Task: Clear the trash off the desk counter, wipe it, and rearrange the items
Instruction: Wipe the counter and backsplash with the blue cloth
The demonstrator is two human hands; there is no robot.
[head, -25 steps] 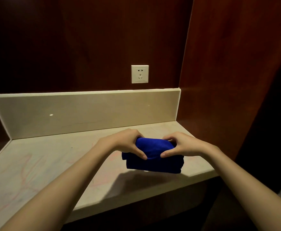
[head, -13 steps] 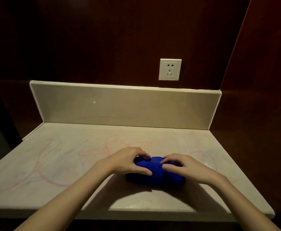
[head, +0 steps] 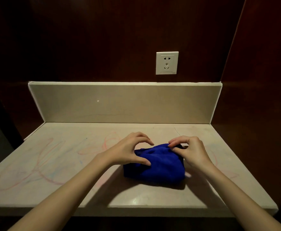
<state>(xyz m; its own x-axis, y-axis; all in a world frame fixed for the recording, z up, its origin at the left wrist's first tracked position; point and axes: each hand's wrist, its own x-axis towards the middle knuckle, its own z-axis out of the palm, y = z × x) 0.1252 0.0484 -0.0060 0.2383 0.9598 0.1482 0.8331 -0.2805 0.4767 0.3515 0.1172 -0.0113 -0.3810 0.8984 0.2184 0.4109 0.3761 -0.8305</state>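
A person's left hand [head: 129, 151] and right hand [head: 190, 151], fingers curled and pinching the folds of a bunched blue cloth [head: 156, 164], hold it at the right of a crayon-scribbled stone counter [head: 53, 164], apparently readying it for wiping.

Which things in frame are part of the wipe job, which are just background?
In the job:
blue cloth
left hand, thumb on cloth
right hand, pinching cloth
counter, with crayon scribbles

Just there:
wall socket
backsplash
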